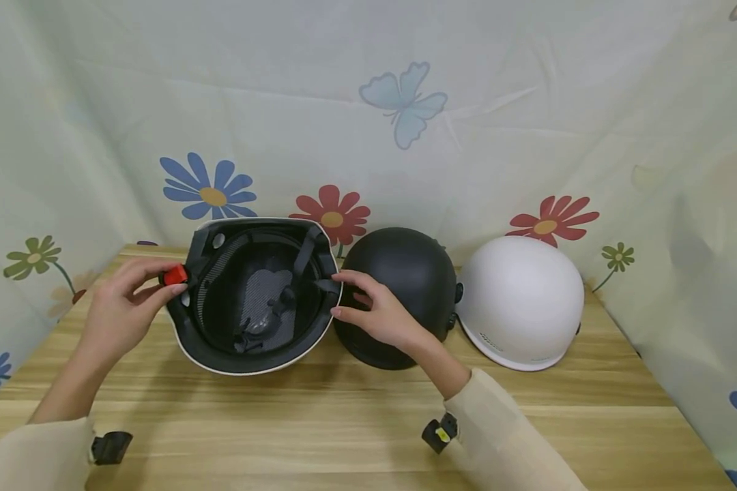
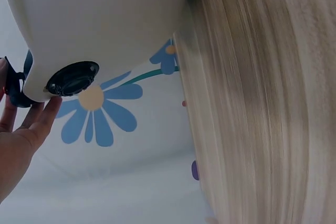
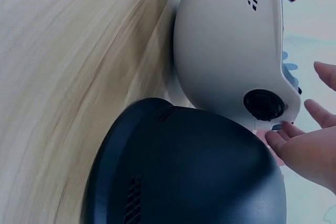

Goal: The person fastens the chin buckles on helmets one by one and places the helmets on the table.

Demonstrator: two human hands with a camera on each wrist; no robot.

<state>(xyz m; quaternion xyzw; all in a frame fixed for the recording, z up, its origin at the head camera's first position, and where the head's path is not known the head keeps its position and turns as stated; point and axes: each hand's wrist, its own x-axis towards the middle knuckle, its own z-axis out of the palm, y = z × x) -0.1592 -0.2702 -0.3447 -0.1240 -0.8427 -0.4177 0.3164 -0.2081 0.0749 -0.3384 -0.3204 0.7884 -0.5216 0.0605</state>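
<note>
An upturned white helmet (image 1: 221, 351) rests on its crown, showing its black padded lining. At its left side my left hand (image 1: 119, 307) pinches a red and black chin-strap buckle (image 1: 175, 274) between thumb and fingers. My right hand (image 1: 387, 314) touches the opposite rim with its fingertips, fingers loosely extended. A black strap (image 1: 306, 254) crosses the lining's right side. In the right wrist view a round black side fitting (image 3: 263, 104) sits on the shell close to my fingers. The left wrist view shows another black fitting (image 2: 72, 78) above my left fingertips.
A black helmet (image 1: 399, 293) stands crown up just right of the upturned one, under my right hand. Beyond it stands a second white helmet (image 1: 522, 300), also crown up. All are on a wood-grain table (image 1: 319, 429); a flowered cloth (image 1: 467, 184) hangs behind.
</note>
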